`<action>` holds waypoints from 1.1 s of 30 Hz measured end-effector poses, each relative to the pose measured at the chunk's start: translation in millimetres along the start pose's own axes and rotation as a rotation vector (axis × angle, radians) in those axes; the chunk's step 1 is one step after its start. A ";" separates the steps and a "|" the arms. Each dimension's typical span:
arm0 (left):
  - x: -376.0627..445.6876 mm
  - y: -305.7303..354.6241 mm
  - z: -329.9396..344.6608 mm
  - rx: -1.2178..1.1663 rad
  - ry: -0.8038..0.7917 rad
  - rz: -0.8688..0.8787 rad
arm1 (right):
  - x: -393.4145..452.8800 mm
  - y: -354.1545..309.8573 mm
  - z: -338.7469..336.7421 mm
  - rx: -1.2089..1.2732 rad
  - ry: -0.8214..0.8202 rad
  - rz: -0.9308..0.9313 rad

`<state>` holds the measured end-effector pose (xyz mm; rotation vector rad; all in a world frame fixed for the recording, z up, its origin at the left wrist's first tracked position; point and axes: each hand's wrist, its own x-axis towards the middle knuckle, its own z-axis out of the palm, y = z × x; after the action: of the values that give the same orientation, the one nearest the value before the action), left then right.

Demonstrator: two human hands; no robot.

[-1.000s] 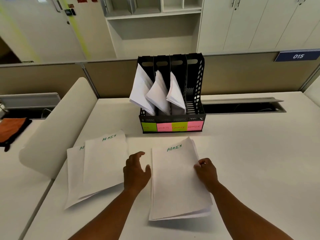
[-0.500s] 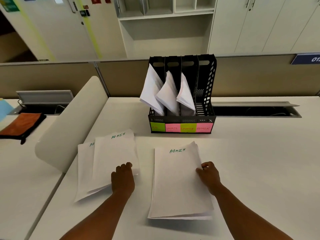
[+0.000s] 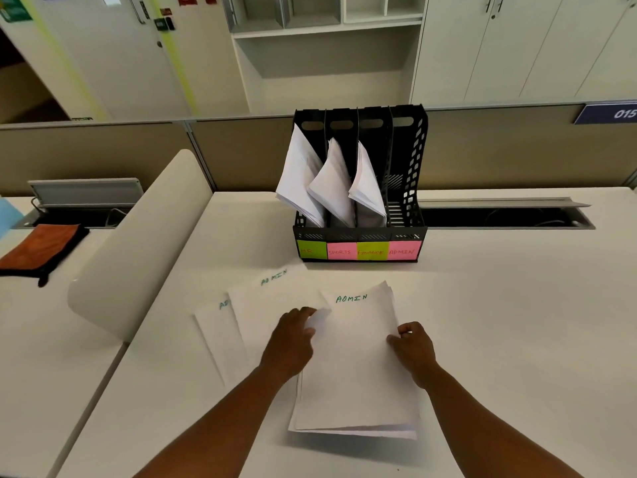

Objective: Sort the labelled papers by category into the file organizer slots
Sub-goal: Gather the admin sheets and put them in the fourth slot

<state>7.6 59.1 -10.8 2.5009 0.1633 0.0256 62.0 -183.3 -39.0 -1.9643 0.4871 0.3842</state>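
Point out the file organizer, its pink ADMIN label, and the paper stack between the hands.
file organizer [image 3: 417, 160]: head view, perforated right wall.
ADMIN label [image 3: 404, 250]: head view, label's centre.
paper stack [image 3: 358, 367]: head view, top sheet's middle.

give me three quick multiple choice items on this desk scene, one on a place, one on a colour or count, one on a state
1. Which slot of the file organizer holds no papers?
A. HR
B. Sports
C. Admin

2. What colour is the Admin label?
A. pink
B. blue
C. white

3. What is the right hand doing?
A. resting on bare desk
B. gripping the right edge of the Admin stack
C. reaching into the organizer

Answers:
1. C: the rightmost slot, above the Admin label, shows only bare black plastic.
2. A: it is pink, like the Sports label.
3. B: its fingers curl over the stack's right edge, while the left hand is at the left edge.
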 end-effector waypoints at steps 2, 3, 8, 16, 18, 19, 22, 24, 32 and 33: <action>3.7 14.9 3.5 -0.056 -0.014 0.050 | -0.6 0.5 -1.3 0.012 0.003 0.001; 4.5 21.9 4.7 -0.075 -0.017 0.079 | -0.8 0.8 -2.1 0.017 0.005 0.004; 2.8 49.0 11.7 -0.146 -0.161 0.149 | -2.6 3.7 -7.5 0.041 0.003 0.018; -15.7 68.1 24.0 -0.331 -0.583 0.076 | -5.3 1.8 -14.3 0.163 -0.040 -0.026; -16.3 67.7 21.4 -0.412 -0.658 0.030 | -6.2 1.5 -16.0 0.194 -0.050 -0.012; -16.2 66.2 20.1 -0.453 -0.648 -0.004 | -7.1 1.6 -17.3 0.204 -0.059 0.004; -12.2 53.0 16.7 -0.535 -0.348 -0.125 | -8.6 1.9 -21.1 0.233 -0.104 0.020; -6.8 38.1 14.3 -0.517 -0.048 -0.255 | -9.2 2.3 -23.6 0.254 -0.116 0.018; 4.0 -0.7 6.0 -0.454 0.100 -0.745 | -4.9 8.3 -29.2 0.272 -0.178 -0.036; 3.8 -1.0 7.3 -0.530 0.084 -0.733 | -5.1 8.6 -28.9 0.318 -0.217 -0.034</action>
<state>11.7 56.1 -17.3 1.7935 0.9608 -0.1139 54.9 -211.9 -31.2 -1.6004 0.3505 0.4625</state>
